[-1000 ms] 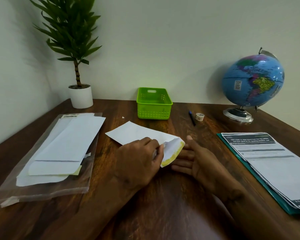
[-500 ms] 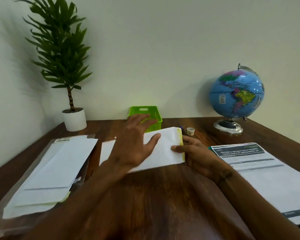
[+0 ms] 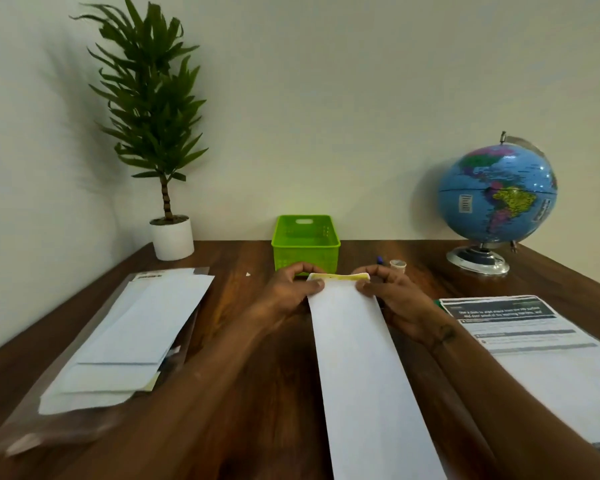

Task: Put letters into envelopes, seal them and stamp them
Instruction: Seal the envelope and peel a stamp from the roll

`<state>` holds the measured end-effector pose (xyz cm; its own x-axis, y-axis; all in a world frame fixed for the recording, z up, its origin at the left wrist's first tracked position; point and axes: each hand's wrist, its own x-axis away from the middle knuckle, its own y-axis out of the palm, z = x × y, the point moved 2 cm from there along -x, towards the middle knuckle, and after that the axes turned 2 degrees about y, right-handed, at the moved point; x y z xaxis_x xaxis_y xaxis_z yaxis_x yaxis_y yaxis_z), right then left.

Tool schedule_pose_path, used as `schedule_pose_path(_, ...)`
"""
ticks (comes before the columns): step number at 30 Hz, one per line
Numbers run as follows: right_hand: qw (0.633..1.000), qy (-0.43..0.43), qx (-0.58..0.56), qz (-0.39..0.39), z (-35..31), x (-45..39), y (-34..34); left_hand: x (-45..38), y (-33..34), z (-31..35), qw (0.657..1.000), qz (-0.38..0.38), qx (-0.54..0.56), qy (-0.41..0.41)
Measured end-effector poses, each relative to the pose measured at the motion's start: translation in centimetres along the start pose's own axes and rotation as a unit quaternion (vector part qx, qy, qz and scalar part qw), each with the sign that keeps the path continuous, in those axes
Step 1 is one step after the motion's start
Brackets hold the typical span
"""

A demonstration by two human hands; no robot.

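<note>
On the wooden desk (image 3: 274,375), nearest the camera, a long white envelope (image 3: 364,375) runs lengthwise away from the person, its near end leaving the bottom edge of the view. Its far end carries a flap with a yellow gummed strip (image 3: 338,277) facing up. The left hand (image 3: 284,296) pinches the far left corner of the envelope, thumb on top just below the strip and the other fingers curled behind it. The right hand (image 3: 395,299) pinches the far right corner in the same way, thumb on the paper and fingers curled round the edge.

To the left, well apart from the hands, a stack of white envelopes (image 3: 136,337) lies on a clear plastic sleeve (image 3: 49,427). To the right, printed sheets (image 3: 541,355) lie along the desk edge, with a green folder edge just showing beneath them.

Farther back, just beyond the hands, a green plastic basket (image 3: 305,242) stands against the wall. Beside it to the right are a dark pen (image 3: 380,260), mostly hidden by the right hand, and a small roll of tape (image 3: 397,265). A potted plant (image 3: 163,140) in a white pot stands at the far left and a blue globe (image 3: 497,195) at the far right.
</note>
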<state>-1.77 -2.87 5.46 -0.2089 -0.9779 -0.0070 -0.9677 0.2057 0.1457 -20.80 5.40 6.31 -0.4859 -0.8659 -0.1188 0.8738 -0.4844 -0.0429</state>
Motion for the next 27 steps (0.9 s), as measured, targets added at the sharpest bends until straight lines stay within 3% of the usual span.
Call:
schedule_pose_path(7, 0.996, 0.05, -0.003, 0.08, 0.7, -1.2, 0.1, -0.6, 0.4, -2.0, 0.997, 0.037, 0.04, -0.046)
schedule_pose_path(10, 0.992, 0.024, 0.036, 0.116, 1.2, -1.3, 0.1, -0.7, -0.1, -3.0, 0.997, 0.052, 0.03, -0.049)
schedule_pose_path(12, 0.991, -0.022, 0.083, 0.105, 1.8, -1.3, 0.0, -0.8, -0.4, -3.7, 0.998, 0.063, 0.011, -0.013)
schedule_pose_path(15, 0.989, -0.024, 0.101, 0.101, 2.1, -1.3, -0.3, -0.7, -0.5, -3.9, 0.997, 0.057, 0.009, 0.043)
schedule_pose_path(20, 0.991, -0.016, 0.116, 0.07, 0.6, -1.2, -1.0, -0.6, -1.1, -2.3, 0.999, 0.019, 0.021, 0.033)
schedule_pose_path(24, 0.975, -0.121, 0.18, 0.058, -3.3, -1.0, -1.0, -1.2, -1.9, 1.6, 0.995, -0.008, -0.021, 0.1)
schedule_pose_path(27, 0.949, -0.164, 0.257, 0.084, -6.8, -1.4, -0.2, -2.1, -2.8, 5.7, 0.982, 0.037, -0.087, 0.164)
